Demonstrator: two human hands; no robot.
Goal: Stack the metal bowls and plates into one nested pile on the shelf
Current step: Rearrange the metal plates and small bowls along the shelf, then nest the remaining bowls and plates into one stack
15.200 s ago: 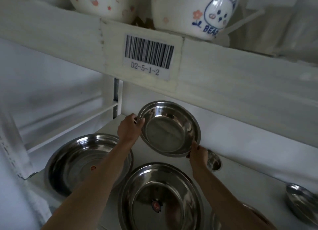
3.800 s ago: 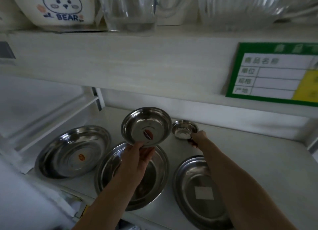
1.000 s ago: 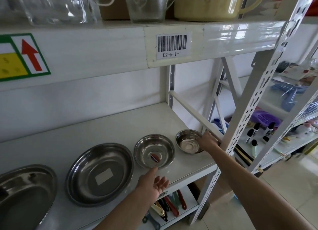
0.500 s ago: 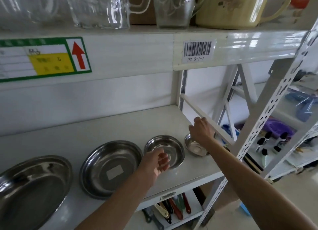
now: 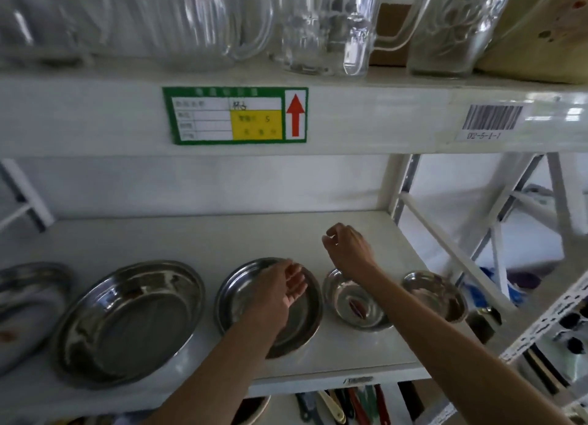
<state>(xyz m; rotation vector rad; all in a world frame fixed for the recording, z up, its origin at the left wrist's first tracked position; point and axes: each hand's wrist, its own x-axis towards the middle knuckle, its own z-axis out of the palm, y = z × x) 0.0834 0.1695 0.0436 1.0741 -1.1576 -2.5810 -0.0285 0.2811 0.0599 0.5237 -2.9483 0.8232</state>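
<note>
Both hands empty: left hand over a plate, right hand loosely curled; nesting unstarted, next lift the bowl.

Dim shelf, daylight from right, motion blur, edge distortion.

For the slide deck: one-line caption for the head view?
Both hands, left and right, hover empty over unstacked metal dishes on the shelf.

Left hand, right hand empty, loosely curled
</note>
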